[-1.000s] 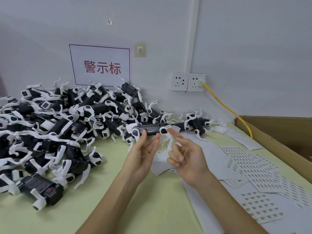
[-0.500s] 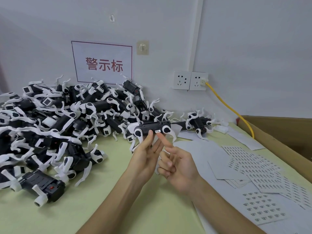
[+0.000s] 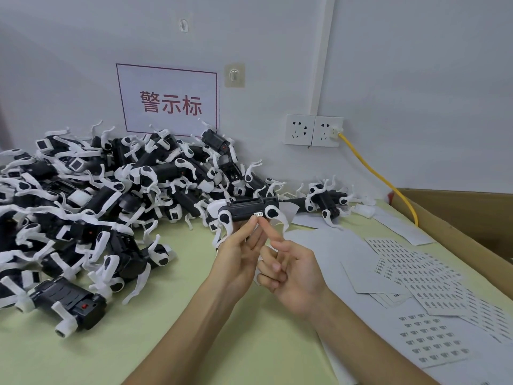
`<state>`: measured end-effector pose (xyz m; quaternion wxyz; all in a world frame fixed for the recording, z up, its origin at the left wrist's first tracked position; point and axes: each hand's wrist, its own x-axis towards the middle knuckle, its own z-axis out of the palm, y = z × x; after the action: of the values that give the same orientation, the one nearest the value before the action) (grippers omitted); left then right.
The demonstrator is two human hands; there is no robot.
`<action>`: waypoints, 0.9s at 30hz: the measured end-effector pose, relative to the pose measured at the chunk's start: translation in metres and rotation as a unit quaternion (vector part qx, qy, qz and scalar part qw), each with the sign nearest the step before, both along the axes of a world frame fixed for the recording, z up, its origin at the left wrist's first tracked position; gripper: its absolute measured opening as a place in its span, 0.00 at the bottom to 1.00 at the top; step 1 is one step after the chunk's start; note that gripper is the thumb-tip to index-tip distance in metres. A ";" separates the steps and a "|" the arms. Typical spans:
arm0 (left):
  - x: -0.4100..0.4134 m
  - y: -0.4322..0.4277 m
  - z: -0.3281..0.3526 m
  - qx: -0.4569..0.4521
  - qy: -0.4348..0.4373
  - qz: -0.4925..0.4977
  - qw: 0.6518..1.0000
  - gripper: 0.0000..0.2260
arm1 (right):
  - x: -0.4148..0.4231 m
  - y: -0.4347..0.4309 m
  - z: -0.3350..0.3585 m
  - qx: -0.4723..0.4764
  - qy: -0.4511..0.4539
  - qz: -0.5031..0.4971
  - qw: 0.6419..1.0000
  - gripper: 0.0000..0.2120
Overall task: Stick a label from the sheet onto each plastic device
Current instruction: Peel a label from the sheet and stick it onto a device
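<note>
My left hand (image 3: 238, 254) holds a black plastic device with white legs (image 3: 244, 211) up by its underside, above the table's middle. A small white label (image 3: 258, 214) sits on the device's lower edge. My right hand (image 3: 288, 270) has its index finger straight, its tip touching the device just below that label, and its other fingers curled in. Label sheets (image 3: 433, 340) with rows of small printed labels lie on the table at the right. A large pile of the same devices (image 3: 97, 204) fills the left and back of the table.
A single device (image 3: 327, 200) lies by the wall behind my hands. A cardboard box (image 3: 458, 215) stands along the right edge. A yellow cable (image 3: 380, 179) runs from the wall sockets (image 3: 313, 130) into it. Blank backing papers (image 3: 327, 245) lie under the sheets.
My right index finger carried the label onto the device's side and now touches it there. Both hands and the device shifted slightly left and closer together.
</note>
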<state>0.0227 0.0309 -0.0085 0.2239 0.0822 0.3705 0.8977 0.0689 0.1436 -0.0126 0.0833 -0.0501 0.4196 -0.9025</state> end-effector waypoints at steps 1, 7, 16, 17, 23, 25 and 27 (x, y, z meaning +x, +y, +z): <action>0.000 0.000 0.000 0.000 0.000 0.001 1.000 0.15 | 0.000 0.000 0.000 0.001 0.000 0.000 1.000 0.25; -0.002 0.000 -0.002 0.002 0.001 0.008 1.000 0.07 | 0.000 -0.001 0.000 0.012 0.002 0.000 1.000 0.26; -0.002 0.001 -0.001 -0.001 -0.012 0.061 0.998 0.08 | 0.000 -0.002 -0.002 0.021 0.014 0.006 1.000 0.24; -0.002 0.001 -0.001 -0.002 -0.014 0.071 0.997 0.09 | 0.000 -0.002 -0.002 0.019 0.015 0.009 1.000 0.23; -0.002 0.005 -0.003 -0.002 -0.017 0.142 0.990 0.06 | 0.000 -0.002 -0.002 0.021 0.010 0.011 1.000 0.23; -0.001 0.007 -0.003 -0.008 -0.017 0.177 0.984 0.06 | 0.001 -0.003 -0.002 0.025 0.009 0.010 1.000 0.23; 0.000 0.008 -0.002 -0.016 -0.019 0.206 0.978 0.05 | 0.001 -0.003 -0.001 0.028 0.007 0.011 1.000 0.23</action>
<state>0.0226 0.0391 -0.0108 0.0428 -0.0165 0.3895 0.9199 0.0696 0.1407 -0.0133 0.0917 -0.0585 0.4445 -0.8891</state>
